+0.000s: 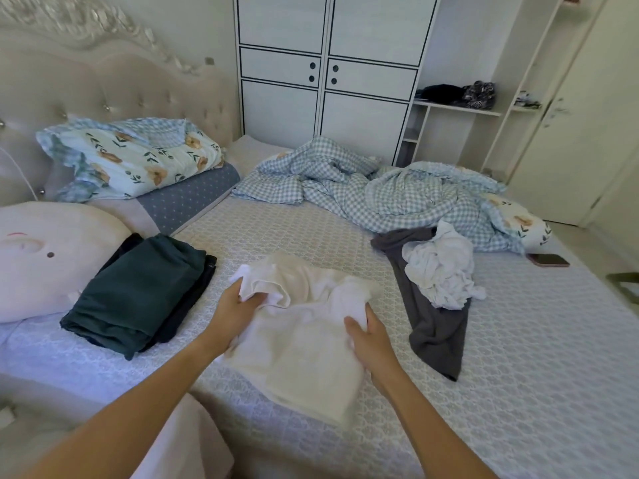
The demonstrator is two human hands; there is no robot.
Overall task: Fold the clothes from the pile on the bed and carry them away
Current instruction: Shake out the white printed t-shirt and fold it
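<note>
Head view: a white top [297, 344] lies on the bed [518, 357], just in front of the person. The left hand [238, 311] pinches a bunch of its cloth at the upper left, fingers curled into the fabric. The right hand [368, 335] grips a bunch at the upper right, thumb and fingers clamped on it. Left of it sits a folded stack [138, 292], dark green on top. To the right, a grey garment [432, 312] and a crumpled white one [442, 267] wait unfolded.

Risks, as I judge them: the top is bunched near the hands, so folding now could trap creases. An uneven pull could skew the fold. A phone [549, 260] lies near the pile and could get swept up with the clothes.
</note>
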